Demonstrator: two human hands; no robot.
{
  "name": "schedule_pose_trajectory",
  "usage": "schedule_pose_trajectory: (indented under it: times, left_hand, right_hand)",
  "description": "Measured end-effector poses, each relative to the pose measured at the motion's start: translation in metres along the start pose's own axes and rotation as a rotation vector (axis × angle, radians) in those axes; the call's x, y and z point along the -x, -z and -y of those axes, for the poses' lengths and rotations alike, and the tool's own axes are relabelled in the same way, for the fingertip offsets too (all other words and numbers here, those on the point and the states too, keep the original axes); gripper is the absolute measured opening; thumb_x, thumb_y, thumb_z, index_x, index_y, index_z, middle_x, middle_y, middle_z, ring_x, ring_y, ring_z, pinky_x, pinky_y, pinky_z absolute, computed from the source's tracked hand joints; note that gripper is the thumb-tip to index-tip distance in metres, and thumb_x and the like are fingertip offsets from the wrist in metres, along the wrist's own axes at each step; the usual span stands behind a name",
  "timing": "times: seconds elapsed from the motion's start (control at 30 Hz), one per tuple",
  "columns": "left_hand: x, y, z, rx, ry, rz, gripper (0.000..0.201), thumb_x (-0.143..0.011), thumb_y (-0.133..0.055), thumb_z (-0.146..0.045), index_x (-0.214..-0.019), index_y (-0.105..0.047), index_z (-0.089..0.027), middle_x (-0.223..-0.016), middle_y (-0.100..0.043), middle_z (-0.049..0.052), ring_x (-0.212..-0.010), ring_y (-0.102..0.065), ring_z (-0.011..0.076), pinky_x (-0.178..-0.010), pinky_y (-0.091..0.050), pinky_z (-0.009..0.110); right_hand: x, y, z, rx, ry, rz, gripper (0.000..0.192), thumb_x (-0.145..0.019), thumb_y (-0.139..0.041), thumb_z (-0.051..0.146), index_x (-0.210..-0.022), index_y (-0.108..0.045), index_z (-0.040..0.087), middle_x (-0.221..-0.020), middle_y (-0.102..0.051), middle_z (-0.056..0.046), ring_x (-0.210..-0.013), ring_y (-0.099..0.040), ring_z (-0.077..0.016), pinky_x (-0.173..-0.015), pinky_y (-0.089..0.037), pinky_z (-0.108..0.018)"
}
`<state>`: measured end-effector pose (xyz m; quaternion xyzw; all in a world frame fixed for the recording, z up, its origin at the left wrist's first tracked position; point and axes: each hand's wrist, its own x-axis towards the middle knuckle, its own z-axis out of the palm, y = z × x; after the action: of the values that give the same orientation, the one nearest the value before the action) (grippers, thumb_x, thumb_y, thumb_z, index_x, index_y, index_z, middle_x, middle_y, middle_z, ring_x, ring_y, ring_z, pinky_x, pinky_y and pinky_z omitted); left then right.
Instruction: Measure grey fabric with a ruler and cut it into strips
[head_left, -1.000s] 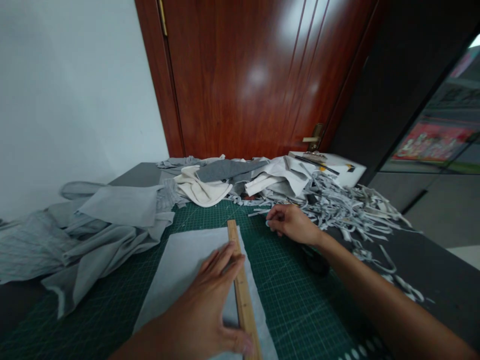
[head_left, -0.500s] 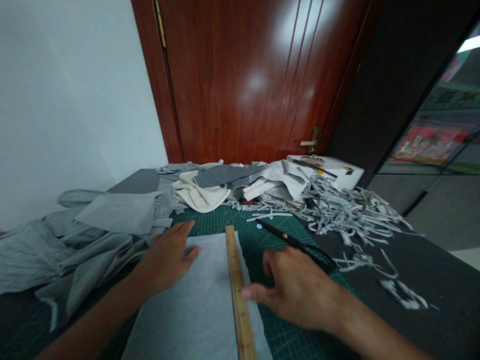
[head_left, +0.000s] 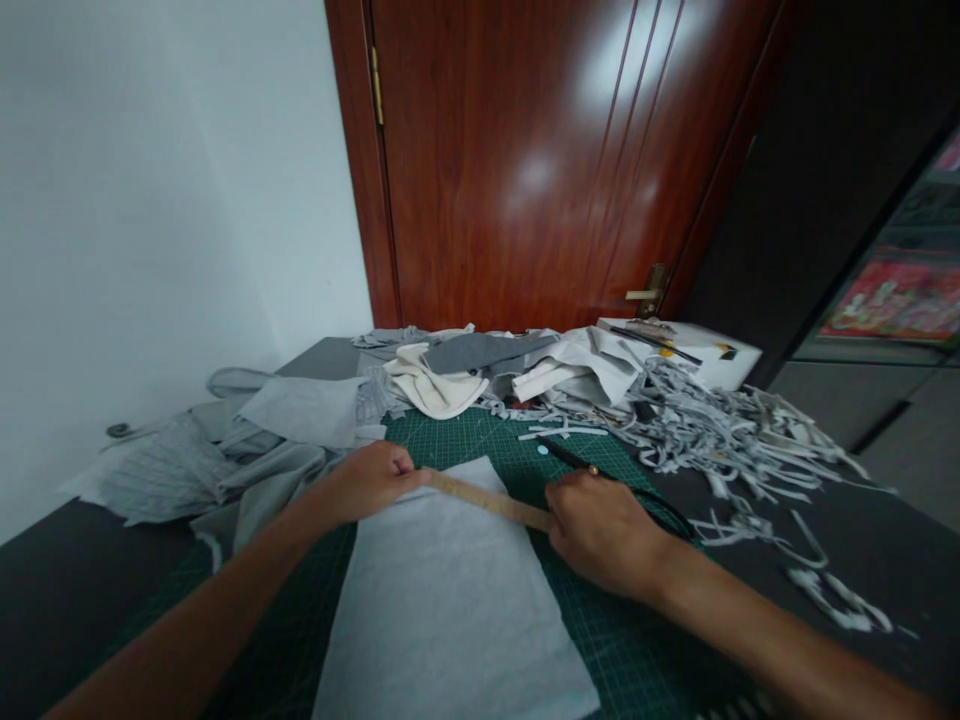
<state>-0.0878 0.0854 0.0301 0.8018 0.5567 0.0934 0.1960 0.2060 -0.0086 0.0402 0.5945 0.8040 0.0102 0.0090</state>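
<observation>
Holding the wooden ruler [head_left: 487, 497] across the pale cloth [head_left: 450, 620] on the green mat [head_left: 637, 640] seems the current step, fingers of left hand [head_left: 375, 478] and right hand [head_left: 600, 525] clamped at its ends. Squaring it looks called for; whether it touches cloth is unclear.

Indoor fabric-cutting workspace; home or workshop, cannot tell. Gridded green cutting mat [head_left: 637, 660] on a dark table [head_left: 885, 545], bearing a cloth panel [head_left: 450, 610] and black scissors [head_left: 570, 457]; gray cloth [head_left: 300, 410] heaped at its left, pale strips [head_left: 697, 420] piled by its far right corner. Behind the mat, a varnished wooden door [head_left: 525, 170] with lever handle [head_left: 641, 295].
</observation>
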Motion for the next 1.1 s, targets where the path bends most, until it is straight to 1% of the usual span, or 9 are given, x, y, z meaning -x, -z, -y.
schedule_pose_trajectory:
  times: [0.13,0.23,0.33,0.5,0.6,0.73,0.83,0.93,1.1]
  left_hand:
    - [0.0,0.0,0.006,0.048,-0.019,0.042,0.034,-0.076,-0.061,-0.055,-0.071,-0.063,-0.022,-0.072,-0.07,0.003,-0.072,-0.066,0.0223,-0.065,-0.043,0.029]
    - [0.0,-0.002,0.011,0.05,-0.023,-0.014,0.027,-0.074,-0.059,-0.05,-0.069,-0.057,-0.023,-0.07,-0.065,0.002,-0.072,-0.063,0.022,-0.066,-0.042,0.03]
    - [0.001,-0.002,0.017,0.048,-0.014,-0.089,0.025,-0.073,-0.055,-0.048,-0.072,-0.053,-0.024,-0.075,-0.065,0.003,-0.076,-0.062,0.0232,-0.068,-0.042,0.031]
    - [0.007,0.009,0.027,0.102,-0.002,0.013,0.048,-0.066,-0.065,-0.062,-0.092,-0.066,-0.021,-0.088,-0.071,0.005,-0.083,-0.067,0.0268,-0.07,-0.045,0.032]
    - [0.009,0.014,0.025,0.06,0.003,0.089,0.05,-0.059,-0.074,-0.064,-0.084,-0.067,-0.021,-0.086,-0.07,0.003,-0.084,-0.066,0.0268,-0.069,-0.043,0.031]
    - [0.01,0.015,0.01,-0.028,0.002,0.155,0.045,-0.052,-0.08,-0.061,-0.069,-0.062,-0.023,-0.075,-0.068,0.0,-0.078,-0.065,0.0266,-0.063,-0.037,0.03]
    - [0.01,0.013,-0.004,-0.031,0.005,0.226,0.041,-0.05,-0.083,-0.053,-0.072,-0.066,-0.023,-0.081,-0.075,0.003,-0.081,-0.069,0.0298,-0.065,-0.042,0.031]
    - [0.012,0.009,-0.018,-0.091,-0.005,0.204,0.045,-0.053,-0.084,-0.046,-0.087,-0.072,-0.019,-0.098,-0.079,0.01,-0.093,-0.072,0.0334,-0.073,-0.047,0.034]
    - [0.018,0.002,-0.035,-0.203,0.004,0.138,0.07,-0.053,-0.089,-0.052,-0.107,-0.07,-0.012,-0.118,-0.074,0.021,-0.107,-0.07,0.0385,-0.083,-0.05,0.038]
  right_hand:
    - [-0.03,0.019,-0.044,0.05,-0.048,-0.064,0.024,-0.098,-0.053,0.013,-0.093,-0.077,0.016,-0.106,-0.08,-0.018,-0.099,-0.075,-0.0305,-0.08,-0.05,-0.036]
    - [-0.049,0.026,-0.074,0.072,-0.136,-0.129,0.026,-0.102,-0.049,0.013,-0.103,-0.075,0.015,-0.112,-0.078,-0.019,-0.105,-0.071,-0.0303,-0.084,-0.049,-0.036]
    - [-0.052,0.021,-0.089,0.071,-0.196,-0.157,0.026,-0.101,-0.051,0.012,-0.117,-0.071,0.01,-0.12,-0.075,-0.023,-0.112,-0.069,-0.0323,-0.088,-0.049,-0.037]
    - [-0.019,0.0,-0.097,0.0,-0.128,0.024,0.013,-0.089,-0.067,0.012,-0.096,-0.076,0.018,-0.101,-0.08,-0.013,-0.098,-0.075,-0.0282,-0.083,-0.052,-0.034]
    - [0.003,-0.011,-0.099,-0.022,-0.134,0.075,0.026,-0.084,-0.069,0.01,-0.108,-0.074,0.018,-0.108,-0.08,-0.015,-0.101,-0.075,-0.0308,-0.083,-0.053,-0.035]
    - [0.017,-0.017,-0.099,-0.033,-0.156,0.094,0.028,-0.088,-0.063,0.012,-0.115,-0.07,0.013,-0.108,-0.078,-0.02,-0.102,-0.075,-0.0341,-0.085,-0.053,-0.04]
    - [0.019,-0.016,-0.098,-0.034,-0.162,0.115,0.031,-0.086,-0.061,0.009,-0.116,-0.069,0.011,-0.109,-0.078,-0.021,-0.106,-0.075,-0.034,-0.087,-0.053,-0.039]
    - [0.019,-0.014,-0.095,-0.027,-0.175,0.137,0.037,-0.082,-0.062,0.004,-0.118,-0.069,0.009,-0.112,-0.078,-0.022,-0.109,-0.075,-0.0338,-0.089,-0.054,-0.038]
    - [0.021,-0.014,-0.089,-0.001,-0.192,0.152,0.041,-0.08,-0.061,-0.002,-0.12,-0.069,0.006,-0.118,-0.077,-0.024,-0.115,-0.074,-0.0331,-0.095,-0.054,-0.037]
